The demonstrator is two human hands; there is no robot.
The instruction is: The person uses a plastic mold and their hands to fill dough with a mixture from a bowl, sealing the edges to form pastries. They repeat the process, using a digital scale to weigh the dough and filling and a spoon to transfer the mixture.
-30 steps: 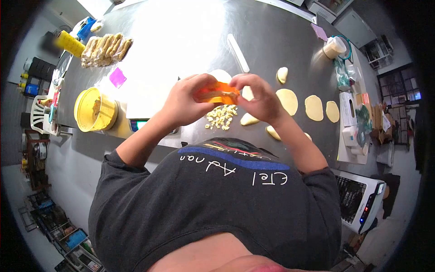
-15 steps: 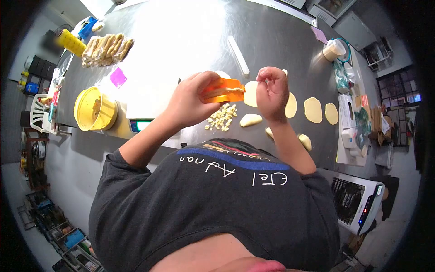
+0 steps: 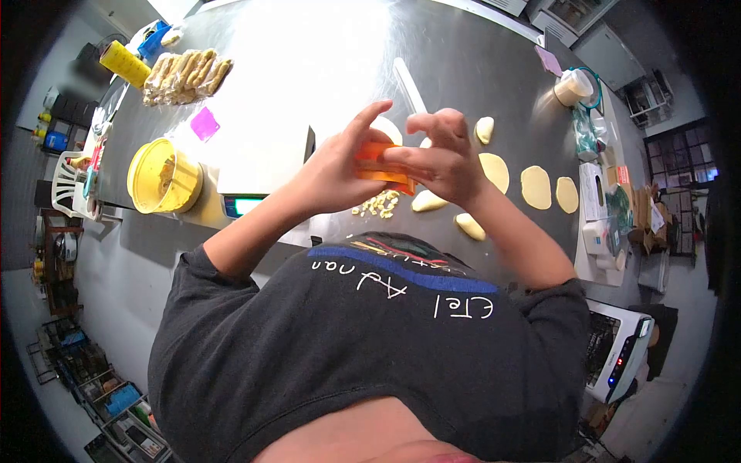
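Note:
Between my two hands is an orange plastic dough mould point(image 3: 396, 182), held above the table and partly hidden by fingers. My left hand point(image 3: 328, 174) is wrapped round its left side, index finger raised. From the right, my right hand point(image 3: 448, 160) grips the mould, with its fingers bent across the top. Small pale yellow chopped pieces point(image 3: 377, 205) lie in a pile below the mould. Close to my right hand are dough lumps point(image 3: 469, 226) and a flat dough oval point(image 3: 494, 173). Farther right lie two more flattened ovals, one of them larger point(image 3: 535, 187).
A white rolling pin point(image 3: 409, 86) lies beyond my hands. To the left are a scale point(image 3: 262, 166), a yellow tub point(image 3: 141, 181), a pink square point(image 3: 204, 123) and bagged finger-shaped pieces point(image 3: 185, 77). A jar point(image 3: 573, 89) stands at the far right.
My right hand has moved left from beside the mould and taken hold of it. The mould, which showed a pale dough edge, has turned in my hands.

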